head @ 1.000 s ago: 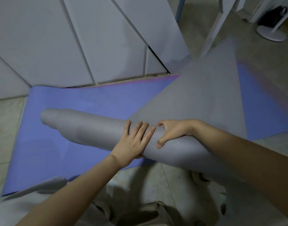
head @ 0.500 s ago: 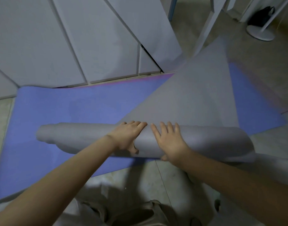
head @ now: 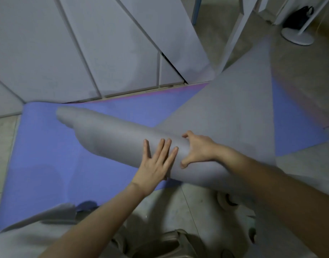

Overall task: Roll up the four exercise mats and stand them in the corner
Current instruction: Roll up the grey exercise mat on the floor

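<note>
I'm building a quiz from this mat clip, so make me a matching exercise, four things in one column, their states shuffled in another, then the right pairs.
1 grey mat
2 blue mat
3 left hand
4 right hand

A spread out on the floor
B curled round the roll
C partly rolled up
D fingers straight, pressed on the roll

Pairs: 1-C, 2-A, 3-D, 4-B

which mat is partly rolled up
The grey mat, rolled into a tube under the left hand and right hand, with its far part not yet rolled. The blue mat beneath it lies spread out.
</note>
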The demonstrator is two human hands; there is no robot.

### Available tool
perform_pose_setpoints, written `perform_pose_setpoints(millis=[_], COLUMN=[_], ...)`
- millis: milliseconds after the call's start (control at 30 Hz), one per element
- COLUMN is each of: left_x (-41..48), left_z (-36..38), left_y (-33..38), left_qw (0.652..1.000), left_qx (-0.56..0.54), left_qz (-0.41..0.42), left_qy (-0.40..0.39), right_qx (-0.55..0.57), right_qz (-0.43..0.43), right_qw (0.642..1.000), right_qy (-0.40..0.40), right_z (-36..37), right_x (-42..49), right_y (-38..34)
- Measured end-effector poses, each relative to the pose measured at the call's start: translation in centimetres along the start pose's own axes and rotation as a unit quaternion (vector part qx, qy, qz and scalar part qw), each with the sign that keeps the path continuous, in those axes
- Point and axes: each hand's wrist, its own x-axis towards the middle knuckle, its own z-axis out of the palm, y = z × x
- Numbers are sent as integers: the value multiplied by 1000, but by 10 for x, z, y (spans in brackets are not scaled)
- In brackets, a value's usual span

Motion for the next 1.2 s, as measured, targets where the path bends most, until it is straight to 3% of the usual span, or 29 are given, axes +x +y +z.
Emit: perform_pose_setpoints(millis=[100,367,467,600,667,767,967,1200], left_x=[-6,-10,-3,8,12,16,11,-4], left_z=[9,-5,-4,-1,0,3,16,17], left_y=[-3,-36,-44,-49,-49,-50,-52,-36], left_qw=[999,990,989,993,994,994,992,996], left_qx=[26,43,30,7,2,16,-4,4], left_qz=[12,136,143,118,106,110,100,65], left_qy=[40,24,3,-25,-20,-17,-83,-64], right_qx=[162,301,260,41,-120,-144,-66,52], right_qz=[31,42,24,37,38,14,-12,19], right_qw=[981,928,950,998,989,976,997,998], right_qy=[-102,-214,-168,-44,83,161,42,-11], right_z=[-1,25,31,54,75,98,79,56], right_x=[0,6,4,-4,-13,-21,-6,7], right_y=[1,-2,-9,-24,-29,-28,-12,2])
